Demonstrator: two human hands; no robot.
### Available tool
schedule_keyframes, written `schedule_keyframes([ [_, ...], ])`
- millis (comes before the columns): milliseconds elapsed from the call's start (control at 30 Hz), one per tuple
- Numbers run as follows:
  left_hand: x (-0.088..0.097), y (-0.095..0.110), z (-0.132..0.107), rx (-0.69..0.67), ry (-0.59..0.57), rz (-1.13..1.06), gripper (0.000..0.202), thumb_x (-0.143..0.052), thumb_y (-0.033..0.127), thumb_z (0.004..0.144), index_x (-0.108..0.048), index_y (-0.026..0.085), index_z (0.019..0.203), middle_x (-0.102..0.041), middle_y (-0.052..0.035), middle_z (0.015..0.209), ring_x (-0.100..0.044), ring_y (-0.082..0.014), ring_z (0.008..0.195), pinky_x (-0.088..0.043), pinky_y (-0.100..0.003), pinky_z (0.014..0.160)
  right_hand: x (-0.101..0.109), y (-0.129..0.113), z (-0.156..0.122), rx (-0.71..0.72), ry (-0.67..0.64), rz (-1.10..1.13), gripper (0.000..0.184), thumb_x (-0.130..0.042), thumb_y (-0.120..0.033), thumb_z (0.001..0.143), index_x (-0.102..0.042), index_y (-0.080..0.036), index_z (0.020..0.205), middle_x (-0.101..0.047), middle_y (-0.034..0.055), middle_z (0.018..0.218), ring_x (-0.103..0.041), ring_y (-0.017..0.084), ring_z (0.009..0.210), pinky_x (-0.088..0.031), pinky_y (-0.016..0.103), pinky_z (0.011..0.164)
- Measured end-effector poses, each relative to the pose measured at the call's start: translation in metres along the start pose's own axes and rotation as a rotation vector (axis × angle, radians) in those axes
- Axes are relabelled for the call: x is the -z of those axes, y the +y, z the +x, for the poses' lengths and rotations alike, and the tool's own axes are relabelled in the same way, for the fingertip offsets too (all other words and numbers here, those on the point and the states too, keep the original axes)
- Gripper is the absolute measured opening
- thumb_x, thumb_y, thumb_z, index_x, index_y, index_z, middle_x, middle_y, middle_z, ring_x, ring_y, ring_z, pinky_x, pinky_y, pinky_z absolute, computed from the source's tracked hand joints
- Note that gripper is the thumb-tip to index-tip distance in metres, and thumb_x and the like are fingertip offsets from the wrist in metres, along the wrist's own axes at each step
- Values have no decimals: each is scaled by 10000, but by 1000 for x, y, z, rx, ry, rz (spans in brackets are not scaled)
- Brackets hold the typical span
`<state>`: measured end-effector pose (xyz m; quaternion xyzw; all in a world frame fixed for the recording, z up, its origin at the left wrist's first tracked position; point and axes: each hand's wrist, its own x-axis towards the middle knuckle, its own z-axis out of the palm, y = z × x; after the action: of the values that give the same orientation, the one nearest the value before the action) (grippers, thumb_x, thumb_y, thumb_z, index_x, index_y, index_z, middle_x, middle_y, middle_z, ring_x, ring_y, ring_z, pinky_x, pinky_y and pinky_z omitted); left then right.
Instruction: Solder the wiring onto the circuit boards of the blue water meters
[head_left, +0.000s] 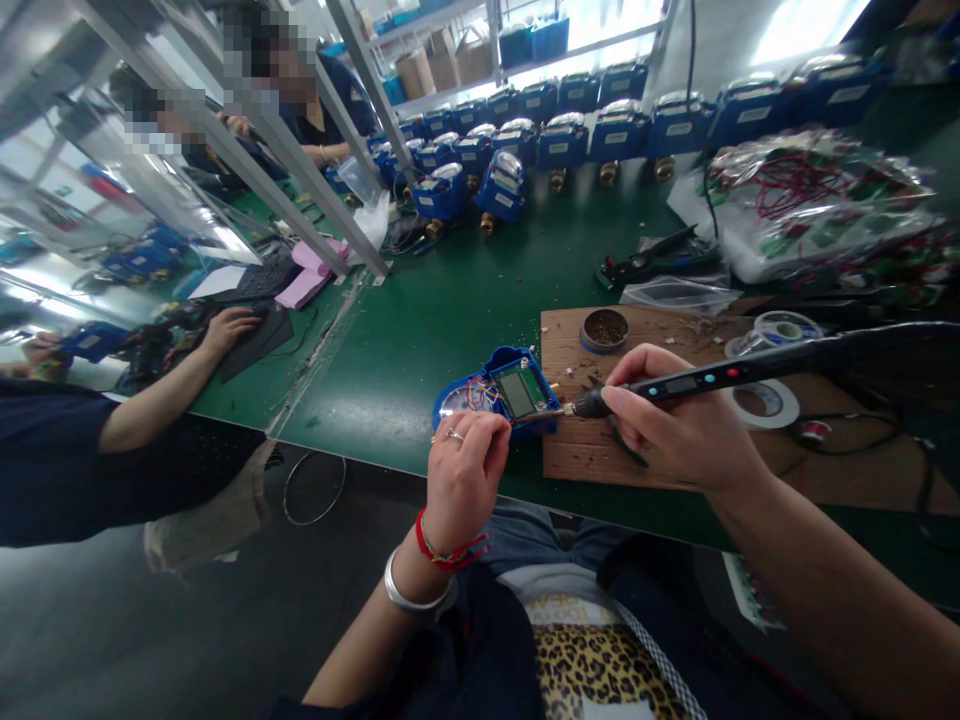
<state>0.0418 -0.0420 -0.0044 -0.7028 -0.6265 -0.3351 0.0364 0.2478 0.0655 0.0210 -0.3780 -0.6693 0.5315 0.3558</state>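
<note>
My right hand (679,430) grips a soldering iron (701,380) like a pen, its tip pointing left at the right edge of an opened blue meter (504,357). The meter lies on the green bench and shows a circuit board with a grey display (515,394). Thin coloured wires (480,392) run inside the housing on the left. At the meter's near side, my left hand (465,462) has thumb and fingers pinched together. What lies between those fingertips is too small to make out. Contact between tip and board is unclear.
A cardboard sheet (570,455) carries a round tin (604,329), a tape roll (763,403) and a solder spool (780,330). Behind are wire strippers (652,258) and bagged wired boards (810,190). Several blue meters (562,140) line the back. A co-worker's hand (229,328) rests at left.
</note>
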Motion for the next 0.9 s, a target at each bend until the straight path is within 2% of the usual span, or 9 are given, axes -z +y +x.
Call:
schedule_keyframes([
  [433,0,0,1,-17,7,8,53,-519,140,927,-552,182,926,-630,-38,871,-564,-172,833,-441,-319,808,3,4,3,-33,-49,40,195,-617,-356,867,-506,-200,829,-513,-67,484,-475,84,413,-360,204,429],
  [900,0,-1,1,-3,7,0,52,-525,137,924,-563,173,925,-638,-39,876,-555,-169,842,-442,-319,814,1,13,7,-147,-50,154,187,-593,-349,868,-487,-204,818,-501,-67,474,-443,85,399,-343,208,424],
])
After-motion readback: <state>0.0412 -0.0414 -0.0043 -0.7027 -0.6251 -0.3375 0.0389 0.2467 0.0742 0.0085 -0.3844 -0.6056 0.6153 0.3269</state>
